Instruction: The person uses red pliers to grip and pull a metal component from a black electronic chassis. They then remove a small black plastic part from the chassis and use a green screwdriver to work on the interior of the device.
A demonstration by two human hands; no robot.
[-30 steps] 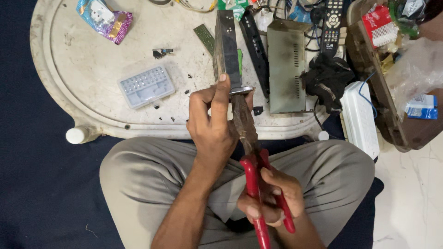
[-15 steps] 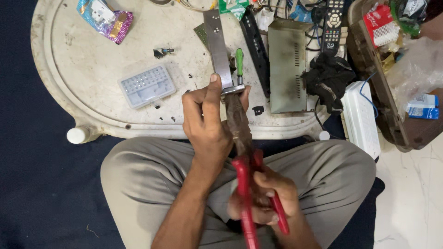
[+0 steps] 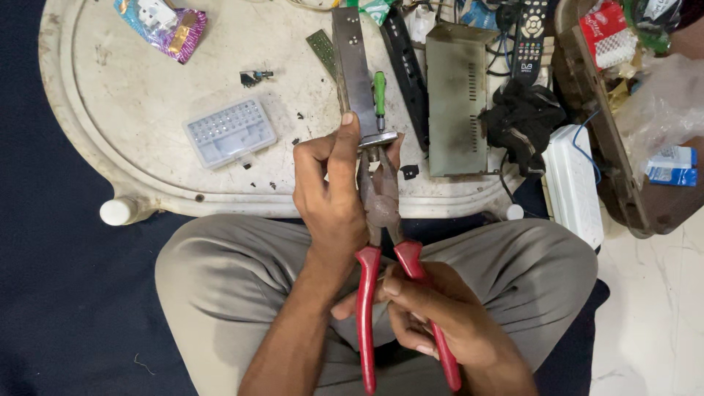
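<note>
We are looking down at crossed legs in grey trousers [image 3: 220,293], sitting on a dark blue floor covering [image 3: 59,293]. Our right hand [image 3: 433,323] is wrapping its grip tight around the red handles of the pliers [image 3: 381,220]; the handles are standing a little apart. The pliers are looking worn: rusty brown metal head, glossy red sleeves, one longer in view than the other. Their nose is biting the lower end of a metal strip [image 3: 354,66], just under a small bent flange. Our left hand [image 3: 330,191] is clamping its grip on that same strip end, thumb lying up along the metal. The strip is looking flat, dull grey, long, with a few small holes near the far end, and it is running up over the tabletop [image 3: 147,139], which is a dirty white oval tray-like surface. A green-handled screwdriver [image 3: 379,92] is lying just beside the strip. A clear plastic bit case [image 3: 229,132] is sitting left of the hands. A grey metal box [image 3: 456,95] is lying to the right, with a remote control [image 3: 529,37] beyond it.
</note>
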